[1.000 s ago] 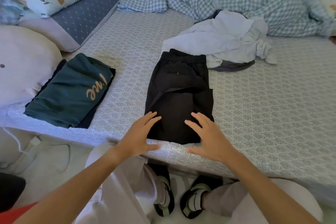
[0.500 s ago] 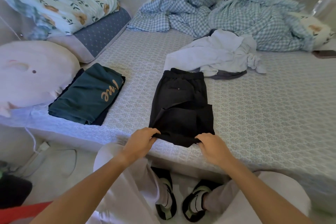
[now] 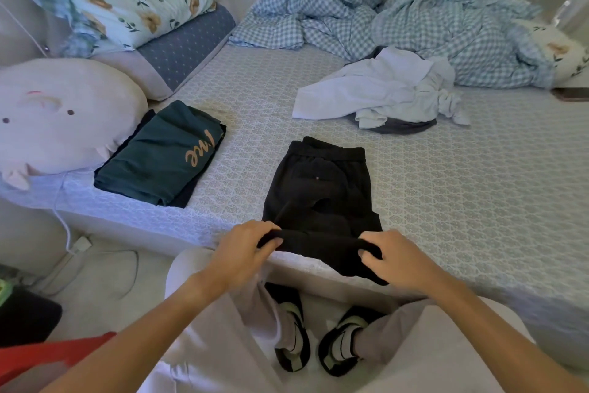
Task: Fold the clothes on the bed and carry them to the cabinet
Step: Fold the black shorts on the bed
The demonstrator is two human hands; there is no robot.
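Head view, from the left: a round plush pig cushion (image 3: 60,118) leans beside a flat-folded dark green shirt (image 3: 159,156) with curly gold lettering, lying on the bed (image 3: 478,195) and its woven, lattice-patterned cover. At the near edge, the left hand (image 3: 242,249) and right hand (image 3: 398,258) each pinch a corner of the soft black shorts (image 3: 322,188), lifting the hem while the elastic waistband lies flat. Farther right, a crumpled white garment (image 3: 379,89) sits before the rumpled blue gingham duvet (image 3: 446,32).

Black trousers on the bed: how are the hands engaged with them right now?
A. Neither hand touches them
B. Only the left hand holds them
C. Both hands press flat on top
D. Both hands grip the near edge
D: the left hand and the right hand each curl their fingers round the near edge of the black trousers, lifting it at the bed's front edge.
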